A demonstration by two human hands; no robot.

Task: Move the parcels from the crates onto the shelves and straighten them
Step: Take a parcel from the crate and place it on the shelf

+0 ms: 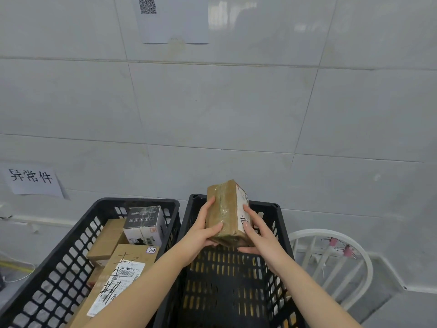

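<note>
A pale grey tiled wall [236, 110] fills the far half of the scene. Below it, two black slotted plastic crates stand side by side, touching. The right crate [227, 292] shows only its perforated floor and walls. The left crate [59, 268] holds several parcels. To the right of the crates stands a white chair [331, 232] with a curved spindle back.

In the left crate, a long flat cardboard parcel [123, 275] lies nearest, with a white shipping label and black handwriting on top. Beyond it lies a plain brown box [106, 242], and at the far end a white and black carton [144, 223] sits tilted.

A small brown taped parcel [224, 209] is held in the air above the far end of the right crate, standing on end, a white label on its right face. The left hand [201, 230] grips its left side, thumb across the near face. The right hand [257, 233] grips the labelled side, fingers laid along it.

A paper sign [33, 178] with three handwritten characters hangs on the wall at far left. A sheet with a square code [172, 20] hangs high up.
</note>
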